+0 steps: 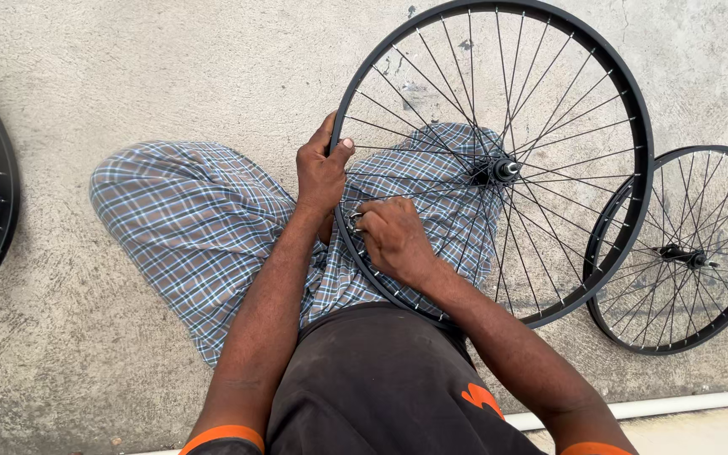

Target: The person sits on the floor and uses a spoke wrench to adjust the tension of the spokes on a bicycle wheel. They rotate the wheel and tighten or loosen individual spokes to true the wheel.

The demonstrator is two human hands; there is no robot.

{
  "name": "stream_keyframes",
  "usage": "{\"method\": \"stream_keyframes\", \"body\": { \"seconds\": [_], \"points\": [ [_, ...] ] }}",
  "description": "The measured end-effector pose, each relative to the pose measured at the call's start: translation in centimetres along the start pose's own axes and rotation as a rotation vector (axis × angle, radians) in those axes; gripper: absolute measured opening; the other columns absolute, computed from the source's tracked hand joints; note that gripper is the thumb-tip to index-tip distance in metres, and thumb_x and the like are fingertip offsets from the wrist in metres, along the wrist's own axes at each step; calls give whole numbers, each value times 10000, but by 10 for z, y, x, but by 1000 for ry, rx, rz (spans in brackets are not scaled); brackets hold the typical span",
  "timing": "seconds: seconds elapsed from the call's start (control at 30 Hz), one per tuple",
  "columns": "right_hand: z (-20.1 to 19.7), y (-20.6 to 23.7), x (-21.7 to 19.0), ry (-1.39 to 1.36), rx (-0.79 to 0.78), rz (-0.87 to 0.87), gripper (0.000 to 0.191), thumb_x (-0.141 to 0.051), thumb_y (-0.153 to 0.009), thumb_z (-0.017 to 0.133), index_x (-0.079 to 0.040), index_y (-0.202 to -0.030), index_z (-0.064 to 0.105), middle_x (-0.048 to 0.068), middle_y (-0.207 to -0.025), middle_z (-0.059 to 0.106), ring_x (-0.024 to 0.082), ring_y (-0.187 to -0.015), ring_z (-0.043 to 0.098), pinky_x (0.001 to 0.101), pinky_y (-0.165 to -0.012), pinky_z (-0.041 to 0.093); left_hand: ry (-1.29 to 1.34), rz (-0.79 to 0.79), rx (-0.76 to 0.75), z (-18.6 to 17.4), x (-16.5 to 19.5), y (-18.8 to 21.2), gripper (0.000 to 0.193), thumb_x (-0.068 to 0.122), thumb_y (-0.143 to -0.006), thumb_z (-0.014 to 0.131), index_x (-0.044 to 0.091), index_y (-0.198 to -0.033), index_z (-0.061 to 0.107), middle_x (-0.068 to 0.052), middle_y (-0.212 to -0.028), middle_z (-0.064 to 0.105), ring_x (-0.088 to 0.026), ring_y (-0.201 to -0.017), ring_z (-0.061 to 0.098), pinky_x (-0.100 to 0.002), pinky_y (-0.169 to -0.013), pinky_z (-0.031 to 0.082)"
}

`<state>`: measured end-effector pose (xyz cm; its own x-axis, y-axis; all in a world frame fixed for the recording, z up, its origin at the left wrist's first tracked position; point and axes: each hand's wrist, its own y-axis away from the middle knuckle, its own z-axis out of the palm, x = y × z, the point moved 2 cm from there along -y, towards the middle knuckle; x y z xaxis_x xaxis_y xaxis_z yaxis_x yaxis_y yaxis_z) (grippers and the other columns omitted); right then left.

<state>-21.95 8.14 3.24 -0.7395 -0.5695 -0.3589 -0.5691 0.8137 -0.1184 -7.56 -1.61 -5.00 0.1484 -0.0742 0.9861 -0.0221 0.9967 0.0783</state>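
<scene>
a large black spoked bicycle wheel rests on a seated person's lap. left hand grips its rim; right hand pinches a small metal tool at the spokes.

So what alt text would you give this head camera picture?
Seen from above, a seated person's left hand grips a black spoked wheel on their lap while the right hand works a small metal tool at its rim; two more wheels lie on the concrete floor.

Black metal rim, rough concrete floor
</scene>
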Motion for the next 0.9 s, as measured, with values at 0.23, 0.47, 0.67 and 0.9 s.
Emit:
{"method": "stream_keyframes", "body": {
  "seconds": [0.23,0.47,0.67,0.9],
  "points": [
    [-17,-6,0,47,-19,-103,207,-169,-871,748,-60,-1023,659,180,-1238,657,313,-1110,626,535,-998,426,77,87,-24,2,16,-10,546,199,-1016,682,-7,-1505,551,9,-796,569,-25,-619,465,-222,-512,409],
    [-13,-43,16,-140,30,9,316,-125,-868,745,-10,-1149,655,137,-1102,688,327,-947,699,437,-822,563,278,-92,-37,0,20,-20,492,245,-1018,658,46,-1457,560,-50,-945,744,-23,-545,534,-205,-447,456],
    [-13,-37,9,26,44,-166,273,-132,-896,762,-30,-1118,641,143,-1155,681,301,-940,666,454,-808,523,374,-108,38,-3,7,-8,423,186,-1037,615,23,-1427,606,-62,-888,730,-24,-510,518,-199,-414,421],
    [-25,-24,7,-14,108,-183,221,-118,-962,737,-36,-1125,612,164,-1222,644,304,-1058,638,443,-911,498,371,-52,31,-3,7,-10,426,186,-1039,637,-4,-1420,621,-78,-874,728,-17,-514,506,-194,-434,417]
  ]
}}
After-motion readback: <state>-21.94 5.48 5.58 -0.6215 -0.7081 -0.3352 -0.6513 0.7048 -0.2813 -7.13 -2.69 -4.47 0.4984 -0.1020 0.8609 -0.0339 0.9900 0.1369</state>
